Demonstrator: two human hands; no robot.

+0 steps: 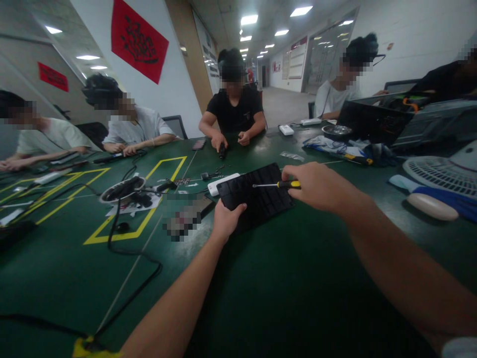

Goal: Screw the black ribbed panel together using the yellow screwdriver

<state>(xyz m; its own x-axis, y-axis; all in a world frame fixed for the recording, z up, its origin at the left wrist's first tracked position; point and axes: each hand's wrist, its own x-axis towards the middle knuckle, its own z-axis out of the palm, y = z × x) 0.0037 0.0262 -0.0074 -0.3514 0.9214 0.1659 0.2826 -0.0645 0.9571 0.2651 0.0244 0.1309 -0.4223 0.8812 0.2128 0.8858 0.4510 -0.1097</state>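
My left hand [227, 219] grips the near left corner of a flat black panel [261, 199], its thumb lying on the top face. The panel is tilted over the green table. In my right hand [313, 186] is a screwdriver [288, 184] with a yellow and black handle. Its thin metal shaft points left across the panel, and the tip is over the panel's upper left part. Whether the tip touches the surface I cannot tell. Behind the panel's left edge lies a white power strip [223, 184].
Left of my hand lies a blurred-out phone-like slab [188, 216]. A metal dish [122, 189] with black parts and a black cable [112, 238] are farther left. At right stand a white fan [447, 171] and a pale oval object [432, 206]. Several people sit around the table [298, 288].
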